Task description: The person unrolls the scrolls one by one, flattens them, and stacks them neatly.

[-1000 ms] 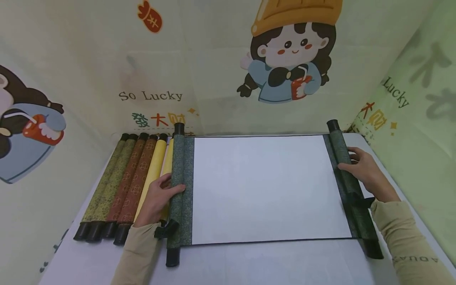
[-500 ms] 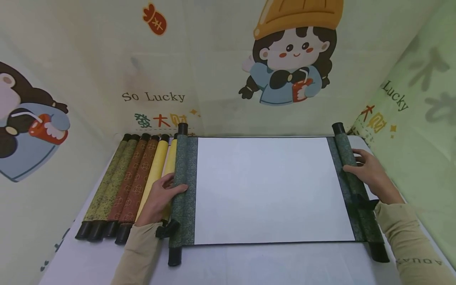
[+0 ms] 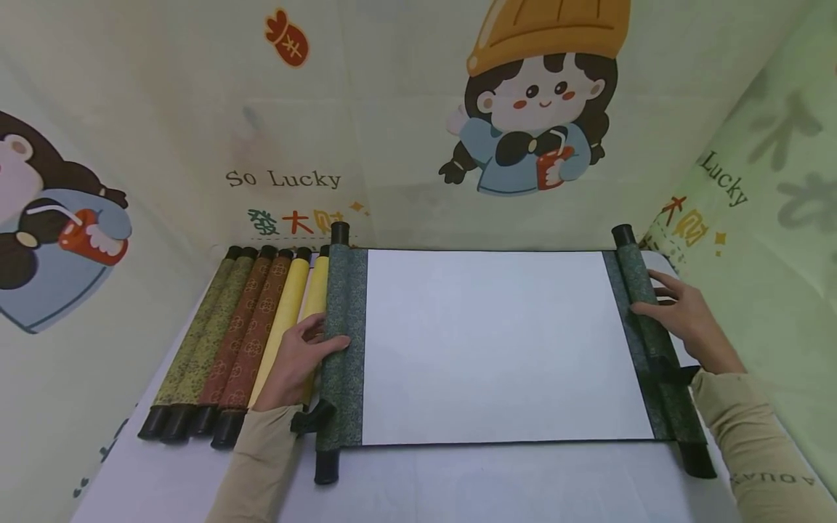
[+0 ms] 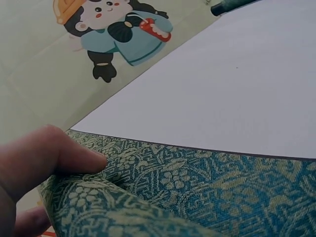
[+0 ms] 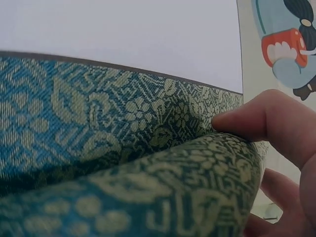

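A hanging scroll (image 3: 497, 341) lies unrolled across the table, its blank white sheet framed by green-blue brocade at both ends. My left hand (image 3: 304, 359) grips the left roll (image 3: 335, 312), thumb on top and fingers round the outer side. In the left wrist view the thumb (image 4: 74, 153) presses the flower-patterned brocade (image 4: 177, 182). At the other end my right hand (image 3: 686, 316) holds the right roll (image 3: 644, 319) in the same way. Its thumb (image 5: 242, 121) rests on the brocade (image 5: 133, 113) in the right wrist view, with the fingers partly hidden behind the roll.
Left of the scroll several rolled scrolls lie side by side: olive (image 3: 196, 334), brown-red (image 3: 255, 334) and yellow (image 3: 284, 309), all with black end knobs. The nearest yellow one is partly hidden by my left hand. A printed cloth backdrop (image 3: 392, 145) stands behind the table.
The left roll has shifted slightly to the right with my left hand. Both hands keep their hold, and the view has tilted and shifted a little.
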The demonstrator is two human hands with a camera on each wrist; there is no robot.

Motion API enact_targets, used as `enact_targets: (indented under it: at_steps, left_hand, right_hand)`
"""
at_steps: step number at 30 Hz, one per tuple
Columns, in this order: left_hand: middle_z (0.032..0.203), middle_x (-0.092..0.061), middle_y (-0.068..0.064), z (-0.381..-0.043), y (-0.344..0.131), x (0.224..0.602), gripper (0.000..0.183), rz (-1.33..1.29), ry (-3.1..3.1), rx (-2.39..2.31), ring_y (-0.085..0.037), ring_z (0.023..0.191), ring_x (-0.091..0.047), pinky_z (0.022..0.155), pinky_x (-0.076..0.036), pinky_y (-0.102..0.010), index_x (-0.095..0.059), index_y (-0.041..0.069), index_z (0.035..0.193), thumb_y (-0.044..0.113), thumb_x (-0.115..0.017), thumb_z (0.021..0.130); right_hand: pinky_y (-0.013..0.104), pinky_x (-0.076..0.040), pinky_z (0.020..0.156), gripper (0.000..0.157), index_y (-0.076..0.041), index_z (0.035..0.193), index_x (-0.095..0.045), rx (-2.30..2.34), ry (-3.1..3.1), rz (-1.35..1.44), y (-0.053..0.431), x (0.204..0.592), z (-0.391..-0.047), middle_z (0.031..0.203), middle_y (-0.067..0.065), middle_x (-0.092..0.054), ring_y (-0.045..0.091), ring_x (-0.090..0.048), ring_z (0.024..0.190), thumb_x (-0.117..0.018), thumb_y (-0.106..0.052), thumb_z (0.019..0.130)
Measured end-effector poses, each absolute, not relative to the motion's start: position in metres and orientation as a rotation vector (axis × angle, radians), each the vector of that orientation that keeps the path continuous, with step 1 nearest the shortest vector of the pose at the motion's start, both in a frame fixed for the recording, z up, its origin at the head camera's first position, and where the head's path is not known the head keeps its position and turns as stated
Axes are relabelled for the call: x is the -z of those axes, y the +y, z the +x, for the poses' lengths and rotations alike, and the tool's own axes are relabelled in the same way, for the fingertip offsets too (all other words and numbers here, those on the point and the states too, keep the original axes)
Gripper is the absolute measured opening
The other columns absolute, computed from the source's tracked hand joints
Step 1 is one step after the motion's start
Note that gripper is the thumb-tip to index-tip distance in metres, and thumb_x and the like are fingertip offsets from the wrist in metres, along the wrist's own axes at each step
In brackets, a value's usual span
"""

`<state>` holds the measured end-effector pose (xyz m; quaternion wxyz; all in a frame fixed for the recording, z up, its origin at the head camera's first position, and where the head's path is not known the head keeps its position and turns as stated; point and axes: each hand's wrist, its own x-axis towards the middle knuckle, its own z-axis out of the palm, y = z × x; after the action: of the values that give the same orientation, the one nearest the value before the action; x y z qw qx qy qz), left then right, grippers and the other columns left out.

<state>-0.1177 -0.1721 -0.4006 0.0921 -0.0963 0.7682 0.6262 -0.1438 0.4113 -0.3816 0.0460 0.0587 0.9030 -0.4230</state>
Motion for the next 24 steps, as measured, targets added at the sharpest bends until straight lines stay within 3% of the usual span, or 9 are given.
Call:
enact_targets:
  at_steps: [6, 24]
  left_hand:
    - [0.155, -0.03, -0.023, -0.12, -0.168, 0.401, 0.081, -0.327, 2.277, -1.869, -0.038, 0.143, -0.03, 0.115, -0.029, -0.057, -0.033, 0.002, 0.152, 0.012, -0.077, 0.085]
    - [0.138, -0.049, -0.022, -0.134, -0.134, 0.407, 0.073, -0.239, 2.304, -1.875, -0.036, 0.127, -0.048, 0.106, -0.041, -0.05, -0.043, 0.001, 0.144, 0.015, -0.079, 0.083]
  right_hand:
    - [0.073, -0.03, 0.099, 0.086, -0.006, 0.159, -0.005, 1.267, 2.77, 0.179, 0.419, 0.378, -0.145, 0.15, 0.044, -0.02, 0.06, -0.023, 0.134, -0.062, -0.029, 0.099]
    - [0.073, -0.035, 0.095, 0.082, 0.001, 0.157, -0.003, 1.073, 2.884, 0.217, 0.441, 0.372, -0.157, 0.146, 0.048, -0.021, 0.064, -0.025, 0.13, -0.056, -0.028, 0.101]
